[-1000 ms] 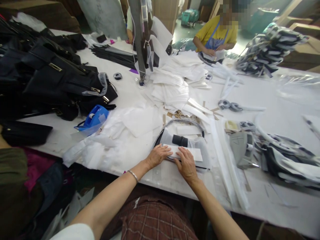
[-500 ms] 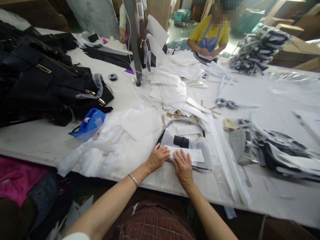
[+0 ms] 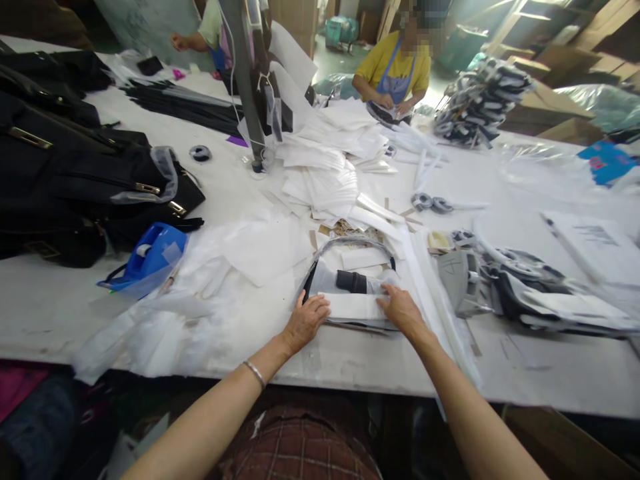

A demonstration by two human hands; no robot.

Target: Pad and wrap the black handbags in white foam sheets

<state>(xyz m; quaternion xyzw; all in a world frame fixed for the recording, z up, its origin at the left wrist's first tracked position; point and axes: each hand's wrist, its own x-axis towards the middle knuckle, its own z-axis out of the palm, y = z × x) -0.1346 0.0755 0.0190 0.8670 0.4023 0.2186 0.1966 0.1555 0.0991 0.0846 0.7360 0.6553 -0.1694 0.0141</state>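
Note:
My left hand (image 3: 305, 321) lies flat, fingers spread, on the left end of a white folded wrap strip (image 3: 353, 306) at the near table edge. At the strip's right end my right hand (image 3: 401, 309) presses down, fingers curled over it. The strip lies on a black strap piece in clear plastic (image 3: 351, 282), with a curved black-and-white handle (image 3: 350, 245) arching behind it.
Black handbags (image 3: 80, 187) are piled at the left, with a blue tape dispenser (image 3: 150, 257) beside them. White paper sheets (image 3: 330, 167) are heaped mid-table by a grey pole (image 3: 247, 87). Wrapped straps (image 3: 540, 293) lie at right. A person in yellow (image 3: 395, 67) works across the table.
My right hand has slid from the middle of the white strip to its right end. The left hand stays at the left end. The view has shifted slightly.

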